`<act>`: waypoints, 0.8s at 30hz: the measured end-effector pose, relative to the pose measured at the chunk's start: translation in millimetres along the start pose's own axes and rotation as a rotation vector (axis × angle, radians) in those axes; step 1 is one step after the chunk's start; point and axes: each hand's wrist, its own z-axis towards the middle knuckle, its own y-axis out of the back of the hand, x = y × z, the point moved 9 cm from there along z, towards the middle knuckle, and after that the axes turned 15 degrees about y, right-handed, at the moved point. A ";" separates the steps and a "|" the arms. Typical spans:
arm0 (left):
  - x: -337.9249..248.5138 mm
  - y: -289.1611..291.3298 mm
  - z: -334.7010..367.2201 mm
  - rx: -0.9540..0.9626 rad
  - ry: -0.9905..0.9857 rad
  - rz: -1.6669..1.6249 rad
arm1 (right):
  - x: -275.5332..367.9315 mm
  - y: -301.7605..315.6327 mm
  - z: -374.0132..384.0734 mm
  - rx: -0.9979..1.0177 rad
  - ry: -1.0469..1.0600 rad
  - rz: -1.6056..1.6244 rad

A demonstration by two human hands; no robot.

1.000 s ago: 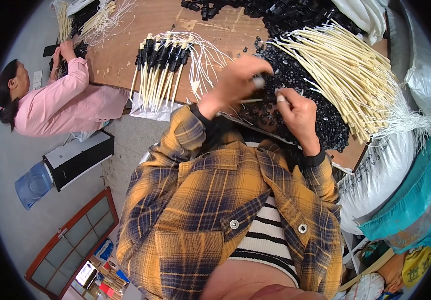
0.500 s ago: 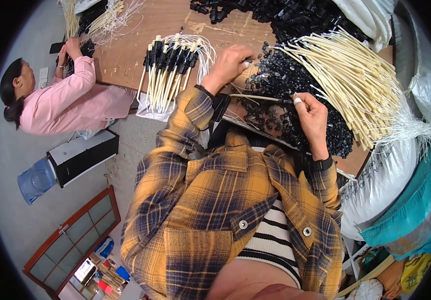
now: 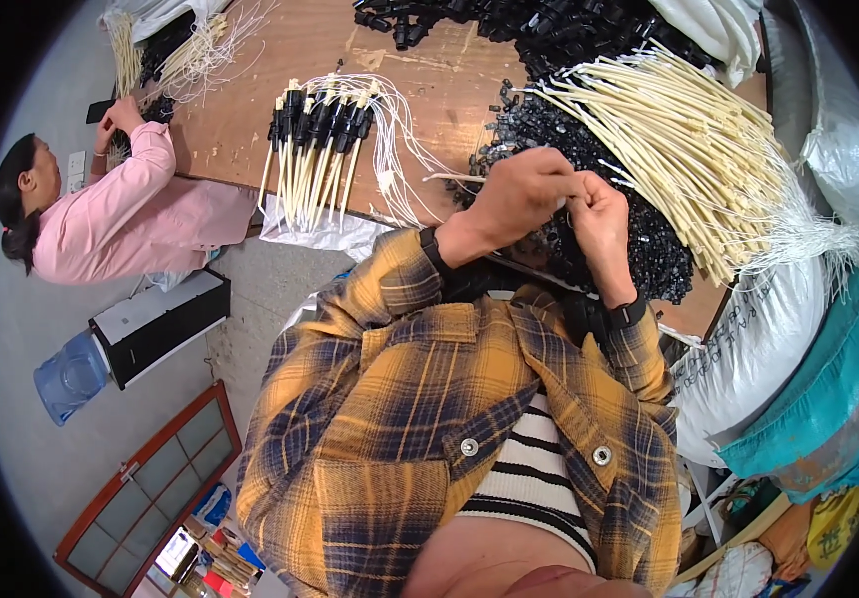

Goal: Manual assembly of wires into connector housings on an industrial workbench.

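Note:
My left hand (image 3: pixel 519 195) and my right hand (image 3: pixel 602 227) meet fingertip to fingertip above the loose black parts, both closed in a pinch. A thin cream tube (image 3: pixel 449 177) sticks out to the left from behind my left hand. The rest of it, with the black piece seen on it earlier, is hidden by my hands. Whatever is between my left fingertips cannot be made out. Small black plastic parts (image 3: pixel 664 261) lie heaped under and around my hands. On the right, close to my right hand, rests a big bundle of cream tubes (image 3: pixel 684 149) with white wires.
Left of my hands, cream tubes with black fittings (image 3: pixel 315 130) lie in a row at the table (image 3: pixel 240 120) edge, on a white plastic sheet (image 3: pixel 300 236). Larger black fittings (image 3: pixel 569 35) are piled at the back. White sacks (image 3: pixel 763 349) stand right; a person in pink (image 3: pixel 121 219) works left.
My left hand has moved right and down to meet my right hand. It now covers most of the cream tube and its black piece. The view has shifted slightly.

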 end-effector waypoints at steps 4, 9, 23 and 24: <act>45.4 9.0 -4.2 0.041 0.436 -0.313 | 22.9 3.3 -0.3 -0.057 0.176 -0.352; 63.3 -4.0 -11.9 0.126 0.792 -0.416 | 64.0 -5.6 -6.2 -0.114 0.514 -0.699; -3.7 38.0 14.0 -0.149 -0.080 0.030 | 30.2 -0.6 1.0 -0.024 0.089 0.404; -5.2 32.2 12.5 -0.126 0.017 -0.027 | 24.9 2.2 0.5 -0.029 0.012 0.585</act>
